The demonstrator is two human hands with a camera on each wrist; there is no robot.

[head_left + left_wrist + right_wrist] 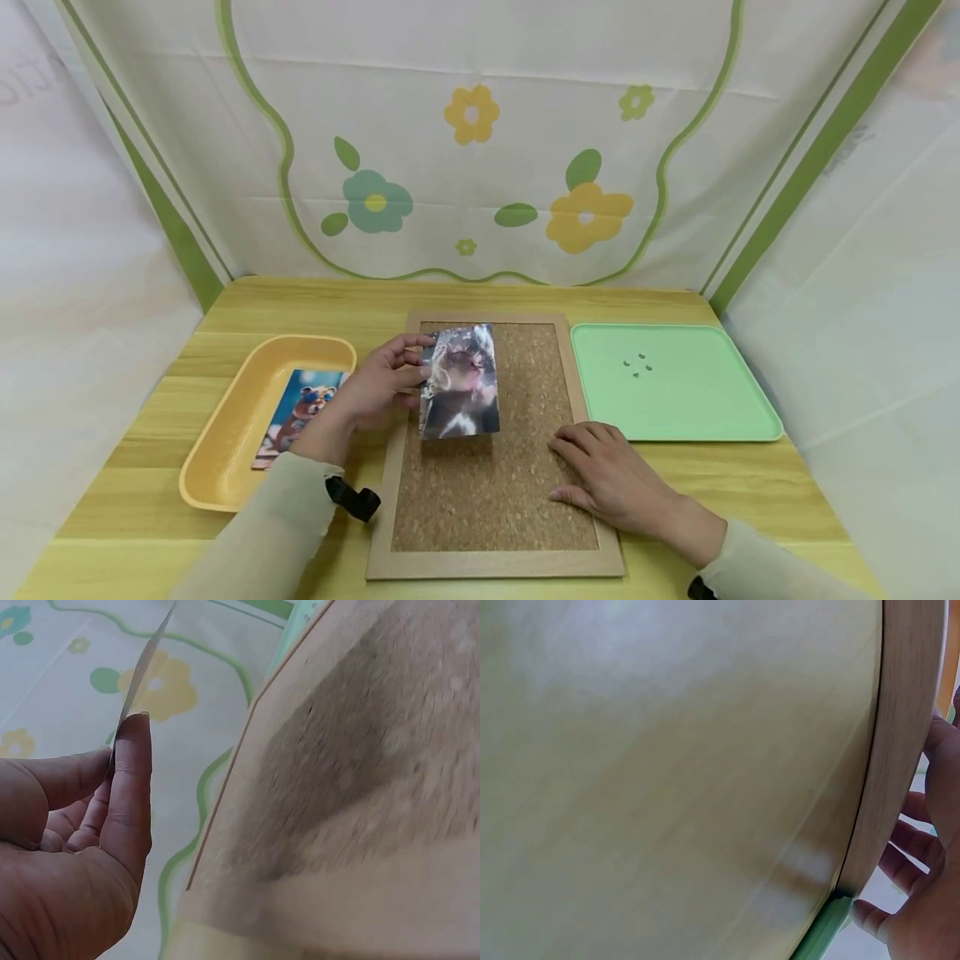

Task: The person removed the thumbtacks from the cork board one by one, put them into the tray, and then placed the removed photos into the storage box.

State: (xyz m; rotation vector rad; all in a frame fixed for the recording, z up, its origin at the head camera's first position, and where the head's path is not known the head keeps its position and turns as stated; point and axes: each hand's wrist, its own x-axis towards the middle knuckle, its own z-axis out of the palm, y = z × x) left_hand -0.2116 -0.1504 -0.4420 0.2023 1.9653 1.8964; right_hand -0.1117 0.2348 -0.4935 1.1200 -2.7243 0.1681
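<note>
My left hand (382,377) pinches a glossy photo card (460,387) by its left edge, thumb on one side and fingers on the other. Light glares off the card, so its picture is hard to make out. It is held above the upper left of a wood-framed cork board (517,492), casting a shadow on it. From the left wrist view, the card (142,671) appears nearly edge-on. My right hand (611,475) rests over the board's right frame edge with relaxed fingers and holds nothing. In the right wrist view its fingers lie by the wooden frame (900,712).
At the left, a yellow tray (225,450) contains another photo card (296,417) with an animal picture. A green tray (697,400) on the right carries several small dark pieces (637,365). Behind the wooden table (360,300) hangs a flower-printed cloth (480,175).
</note>
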